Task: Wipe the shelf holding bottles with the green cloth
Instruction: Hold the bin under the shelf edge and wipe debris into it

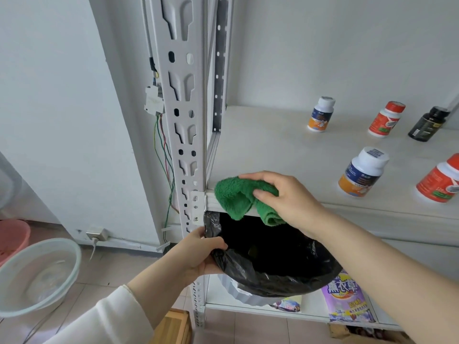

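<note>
Brushing the shelf (273, 145) corner over a held-up bin bag

Gripping the bunched green cloth (236, 197) in the curled fingers of the right hand (285, 202) at the shelf's 7 o'clock corner, half over the front lip; clamping the left hand (198, 254) on the black bin bag (273, 269) rim just below. Probably needing next a sweep toward 3 o'clock, working around the five bottles (362, 172). Showing a smooth white board, white wall, tiled floor, a pale basin (39, 276) at 8 o'clock.

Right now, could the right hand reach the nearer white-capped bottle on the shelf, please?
Probably yes: only bare shelf lies between the right hand, holding the green cloth, and that bottle.
</note>
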`<control>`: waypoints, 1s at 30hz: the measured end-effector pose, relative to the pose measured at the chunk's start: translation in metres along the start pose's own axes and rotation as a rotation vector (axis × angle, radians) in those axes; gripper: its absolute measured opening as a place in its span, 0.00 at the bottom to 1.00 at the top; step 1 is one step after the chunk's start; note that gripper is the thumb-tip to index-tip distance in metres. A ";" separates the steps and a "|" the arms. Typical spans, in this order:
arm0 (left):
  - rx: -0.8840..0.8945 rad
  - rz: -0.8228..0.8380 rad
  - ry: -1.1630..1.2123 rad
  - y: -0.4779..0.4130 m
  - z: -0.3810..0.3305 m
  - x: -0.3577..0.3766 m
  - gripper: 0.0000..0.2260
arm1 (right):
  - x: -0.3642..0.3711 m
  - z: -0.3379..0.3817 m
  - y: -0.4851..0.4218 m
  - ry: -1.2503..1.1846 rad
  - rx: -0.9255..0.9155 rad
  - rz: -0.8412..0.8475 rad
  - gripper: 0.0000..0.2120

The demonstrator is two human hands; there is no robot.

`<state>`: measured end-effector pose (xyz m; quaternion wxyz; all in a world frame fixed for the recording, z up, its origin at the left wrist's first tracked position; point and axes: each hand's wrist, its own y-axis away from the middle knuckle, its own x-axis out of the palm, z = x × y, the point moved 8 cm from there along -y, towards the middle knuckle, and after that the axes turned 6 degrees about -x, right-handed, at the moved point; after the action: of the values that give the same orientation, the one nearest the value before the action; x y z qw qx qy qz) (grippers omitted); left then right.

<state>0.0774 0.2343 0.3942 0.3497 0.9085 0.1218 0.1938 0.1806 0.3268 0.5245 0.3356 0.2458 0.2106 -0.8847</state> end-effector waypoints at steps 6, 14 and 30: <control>-0.007 0.002 -0.022 -0.002 -0.003 -0.004 0.13 | -0.090 -0.039 -0.045 -0.219 0.173 -0.536 0.18; -0.016 0.005 -0.001 -0.003 0.000 -0.004 0.14 | -0.117 -0.127 -0.138 0.378 0.545 -0.249 0.24; 0.002 -0.070 0.014 -0.011 -0.012 -0.001 0.15 | 0.000 -0.011 -0.032 0.103 -0.080 0.228 0.22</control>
<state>0.0704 0.2491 0.3945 0.3545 0.9026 0.1562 0.1877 0.1613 0.3548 0.5222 0.4323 0.2996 0.2336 -0.8178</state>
